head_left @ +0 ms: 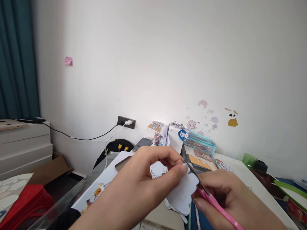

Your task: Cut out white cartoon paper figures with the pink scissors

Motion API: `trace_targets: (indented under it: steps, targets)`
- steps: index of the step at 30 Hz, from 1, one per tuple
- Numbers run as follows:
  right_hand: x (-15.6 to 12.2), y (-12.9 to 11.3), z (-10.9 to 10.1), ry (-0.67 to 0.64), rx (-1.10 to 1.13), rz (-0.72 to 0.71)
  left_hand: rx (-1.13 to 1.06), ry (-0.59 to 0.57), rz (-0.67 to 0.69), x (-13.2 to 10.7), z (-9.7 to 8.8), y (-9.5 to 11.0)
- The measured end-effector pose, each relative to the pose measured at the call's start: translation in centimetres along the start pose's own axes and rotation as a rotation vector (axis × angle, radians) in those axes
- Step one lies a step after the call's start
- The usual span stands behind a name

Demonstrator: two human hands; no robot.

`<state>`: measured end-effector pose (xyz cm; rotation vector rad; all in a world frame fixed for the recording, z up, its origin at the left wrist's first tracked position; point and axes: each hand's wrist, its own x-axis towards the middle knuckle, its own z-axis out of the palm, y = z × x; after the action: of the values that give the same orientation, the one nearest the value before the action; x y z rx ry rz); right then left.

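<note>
My left hand (144,185) is closed in a pinch on a white paper cut-out (183,195) with a wavy edge, held up over the desk. My right hand (230,198) is wrapped round pink-handled scissors (211,199). Their dark blades (192,171) reach up and left to the cut-out's top edge, right beside my left thumb. Both hands meet low in the middle of the view. Behind them lies a sticker sheet (158,169) with a white figure on it.
A phone (142,143) and a clear teal box (200,143) sit at the back of the desk by the wall. A charger (128,122) with cables is plugged into a wall socket. A green cup (248,159) stands at right. A red bag (26,204) lies at lower left.
</note>
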<state>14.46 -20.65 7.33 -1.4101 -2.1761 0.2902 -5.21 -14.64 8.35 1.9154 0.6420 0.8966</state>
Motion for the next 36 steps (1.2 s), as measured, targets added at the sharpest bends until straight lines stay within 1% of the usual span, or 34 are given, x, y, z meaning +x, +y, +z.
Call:
trace_targets:
  steps: [7, 13, 19, 24, 27, 32, 36]
  targets:
    - [0.33, -0.25, -0.04, -0.018, 0.024, -0.005, -0.009, -0.019, 0.018, 0.11, -0.01, 0.23]
    - [0.16, -0.38, 0.04, -0.062, 0.113, 0.058, -0.023, -0.026, 0.017, 0.07, 0.04, 0.23]
    - [0.25, -0.34, -0.04, -0.013, 0.073, 0.010, -0.014, -0.023, 0.015, 0.22, 0.00, 0.20]
    - [0.01, -0.51, 0.13, -0.012, 0.086, 0.042, -0.005, 0.000, 0.013, -0.03, 0.08, 0.04]
    - [-0.15, -0.48, 0.09, -0.021, 0.133, 0.067, -0.025, 0.015, 0.016, -0.12, 0.11, 0.04]
    - [-0.30, -0.20, -0.07, -0.015, 0.197, 0.097, -0.035, 0.009, 0.031, 0.04, 0.05, 0.26]
    - [-0.42, -0.22, 0.35, -0.029, 0.255, 0.142, -0.030, 0.027, 0.011, 0.02, 0.00, 0.14]
